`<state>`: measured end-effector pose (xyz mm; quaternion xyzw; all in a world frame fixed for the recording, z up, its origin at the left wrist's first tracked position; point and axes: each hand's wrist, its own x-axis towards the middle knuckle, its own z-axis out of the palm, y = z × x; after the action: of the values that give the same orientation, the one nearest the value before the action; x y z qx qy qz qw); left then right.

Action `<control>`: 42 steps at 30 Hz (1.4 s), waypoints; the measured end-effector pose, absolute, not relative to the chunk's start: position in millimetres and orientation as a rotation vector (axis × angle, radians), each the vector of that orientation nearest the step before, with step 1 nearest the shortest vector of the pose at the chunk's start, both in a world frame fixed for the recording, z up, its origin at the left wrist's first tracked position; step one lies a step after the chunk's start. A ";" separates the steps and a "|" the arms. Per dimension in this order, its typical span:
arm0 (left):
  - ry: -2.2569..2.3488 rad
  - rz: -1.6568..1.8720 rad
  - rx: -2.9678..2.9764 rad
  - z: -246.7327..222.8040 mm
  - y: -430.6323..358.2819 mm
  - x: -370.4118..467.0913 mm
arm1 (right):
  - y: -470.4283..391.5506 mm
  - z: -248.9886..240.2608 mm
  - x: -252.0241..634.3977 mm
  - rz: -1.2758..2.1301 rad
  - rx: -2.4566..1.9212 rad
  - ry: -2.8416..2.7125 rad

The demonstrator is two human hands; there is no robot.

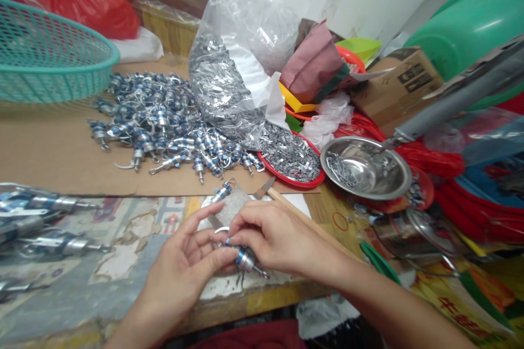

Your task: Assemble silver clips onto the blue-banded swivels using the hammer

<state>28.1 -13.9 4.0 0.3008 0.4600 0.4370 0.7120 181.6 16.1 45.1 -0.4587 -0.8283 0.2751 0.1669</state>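
Between my two hands, over the table's front edge, is a small silver-and-blue metal cylinder part with a pointed rod end aimed down to the right. My left hand holds its left end between thumb and fingers. The thumb and forefinger of my right hand pinch at the same part, near a thin white curved strip. What exactly the right fingertips grip is hidden. Just beyond my hands lie another such cylinder part and a knife-like blade.
A heap of similar parts covers the cardboard, with more at the left. Behind are a bag of small metal clips, a red dish of clips and a steel bowl. A turquoise basket stands far left.
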 end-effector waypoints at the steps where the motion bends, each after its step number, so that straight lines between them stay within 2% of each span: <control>1: 1.016 0.969 0.667 3.7 -13.9 28.0 | 15.2 41.5 180.9 0.749 -1.278 -2.353; 9: 1.019 0.975 0.675 2.3 -13.6 27.7 | 6.4 22.8 196.0 0.708 -1.182 -1.993; 14: 1.022 0.955 0.670 0.1 -13.1 26.3 | 4.0 12.0 254.9 0.348 -1.683 -1.993; 17: 1.016 0.966 0.651 1.0 -13.3 26.7 | -0.8 1.9 278.9 0.393 -1.875 -2.128; 20: 1.021 0.985 0.641 2.1 -13.6 27.4 | -9.1 -0.1 280.4 0.425 -1.861 -2.116; 24: 1.020 0.986 0.646 1.6 -13.7 27.8 | -29.2 17.0 269.7 0.275 -1.716 -2.029; 31: 1.061 0.991 0.681 1.1 -14.1 27.5 | -65.9 52.7 253.8 0.046 -1.343 -2.277; 35: 1.048 0.969 0.680 2.2 -13.5 27.2 | -68.0 45.9 251.2 0.111 -1.376 -2.460; 39: 1.037 0.965 0.678 2.6 -13.4 27.5 | -71.9 34.9 252.3 0.091 -1.391 -2.363; 42: 1.050 0.967 0.687 2.2 -13.4 27.2 | -70.6 26.2 255.1 0.198 -1.419 -2.314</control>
<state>27.2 -13.4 2.2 0.3088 0.4716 0.4344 0.7025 255.1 -70.6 26.2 -0.5100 -0.8315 0.0712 0.2084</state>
